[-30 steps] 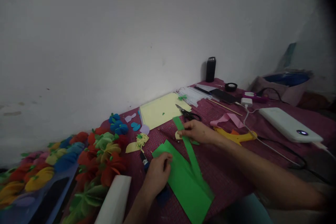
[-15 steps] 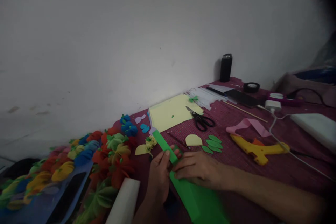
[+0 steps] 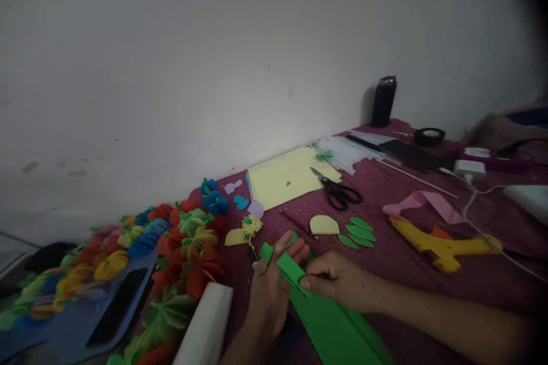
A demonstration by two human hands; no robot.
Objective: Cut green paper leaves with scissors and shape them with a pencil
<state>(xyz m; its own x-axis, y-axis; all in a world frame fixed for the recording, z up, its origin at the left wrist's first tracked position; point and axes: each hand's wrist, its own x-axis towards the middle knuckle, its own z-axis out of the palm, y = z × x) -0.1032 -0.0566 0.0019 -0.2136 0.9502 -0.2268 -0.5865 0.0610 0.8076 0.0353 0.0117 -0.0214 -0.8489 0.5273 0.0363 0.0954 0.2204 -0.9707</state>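
Observation:
My left hand (image 3: 272, 285) holds a narrow green strip (image 3: 291, 268), which looks like craft foam or felt. The strip passes among its fingers, and its far end sticks out beyond the index finger. Thumb and fingers of my right hand (image 3: 340, 279) pinch the near end of the strip. Beneath both hands lies a larger green sheet (image 3: 329, 328), partly covered by them. Beyond the hands are a pale yellow half-round piece (image 3: 324, 225), several green leaf shapes (image 3: 358, 234) and black-handled scissors (image 3: 336, 189). A small yellow flower (image 3: 252, 226) lies left of the strip.
Colourful pumpkin-like flowers (image 3: 203, 242) crowd the left side, beside a white roll or block (image 3: 208, 322). Pale yellow sheets (image 3: 282, 174) lie near the wall. On the right are a yellow glue gun (image 3: 445, 245), a pink ribbon (image 3: 428, 205), a cable and a black can (image 3: 384, 101).
The strip was stretched straight forward; now it is drawn back and threaded through my left fingers. My right hand has changed from lying flat over it to pinching it. The view has shifted slightly.

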